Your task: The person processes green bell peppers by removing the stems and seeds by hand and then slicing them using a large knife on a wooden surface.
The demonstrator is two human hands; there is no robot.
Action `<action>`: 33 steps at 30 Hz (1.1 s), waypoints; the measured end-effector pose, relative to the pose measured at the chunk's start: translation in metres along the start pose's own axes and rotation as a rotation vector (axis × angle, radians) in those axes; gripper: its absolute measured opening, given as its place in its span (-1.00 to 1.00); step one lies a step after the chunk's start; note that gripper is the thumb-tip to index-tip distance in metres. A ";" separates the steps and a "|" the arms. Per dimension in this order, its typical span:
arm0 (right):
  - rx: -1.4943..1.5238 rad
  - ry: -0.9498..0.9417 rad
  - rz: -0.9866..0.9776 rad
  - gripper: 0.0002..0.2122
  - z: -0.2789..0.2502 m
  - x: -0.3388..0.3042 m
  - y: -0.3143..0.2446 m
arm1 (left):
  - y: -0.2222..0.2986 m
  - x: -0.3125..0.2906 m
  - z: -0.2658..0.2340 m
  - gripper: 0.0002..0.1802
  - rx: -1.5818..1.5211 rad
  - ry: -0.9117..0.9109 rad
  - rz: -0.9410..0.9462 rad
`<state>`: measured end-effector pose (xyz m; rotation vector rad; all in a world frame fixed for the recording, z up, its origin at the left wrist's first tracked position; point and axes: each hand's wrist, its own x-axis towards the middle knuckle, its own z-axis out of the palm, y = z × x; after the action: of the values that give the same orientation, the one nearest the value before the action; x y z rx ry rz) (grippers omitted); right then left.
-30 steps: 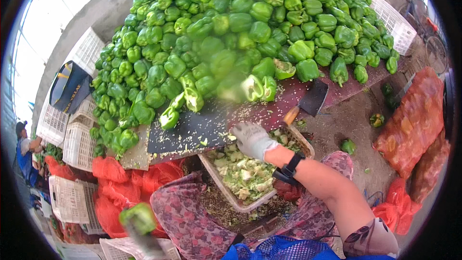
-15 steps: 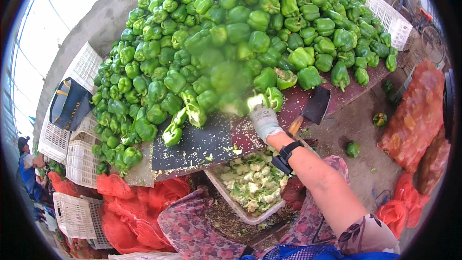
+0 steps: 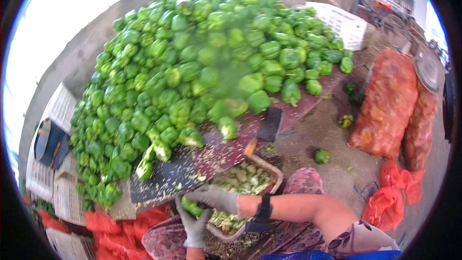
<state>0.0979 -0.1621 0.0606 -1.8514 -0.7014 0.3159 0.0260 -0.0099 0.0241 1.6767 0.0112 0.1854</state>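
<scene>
Over the front edge of the work board, both my grey-gloved hands meet around a green bell pepper. My left hand cups it from below, with thumb and fingers apart on either side. My right hand closes over its top from the right; its fingertips are partly hidden. Beneath my right forearm stands a crate of pale pepper cores and scraps. A cleaver with a wooden handle lies on the dark red board. Opened peppers lie along the front of the large pepper heap.
Red mesh sacks, filled, stand at the right beside an empty-looking red net. Loose peppers lie on the floor. White plastic crates line the left, with another white crate behind the heap. Red netting hangs near my lap.
My right hand has moved from the board down and left to my lap. My left hand has come into view, and both now hold a pepper. The view has shifted rightward.
</scene>
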 end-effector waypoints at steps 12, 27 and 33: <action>-0.081 -0.478 -0.072 -0.59 0.008 -0.005 0.009 | 0.035 -0.016 0.017 -0.30 -0.620 0.180 -0.595; -0.271 -0.412 -0.275 -0.60 0.042 -0.026 -0.004 | 0.015 -0.034 -0.030 -0.45 -0.790 0.144 -0.543; -0.238 -0.175 -0.289 -0.66 0.044 -0.038 0.000 | 0.015 -0.023 -0.032 -0.48 -0.851 0.125 -0.552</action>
<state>0.0450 -0.1512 0.0389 -1.9259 -1.1555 0.2137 -0.0024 0.0169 0.0397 0.7662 0.4277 -0.1191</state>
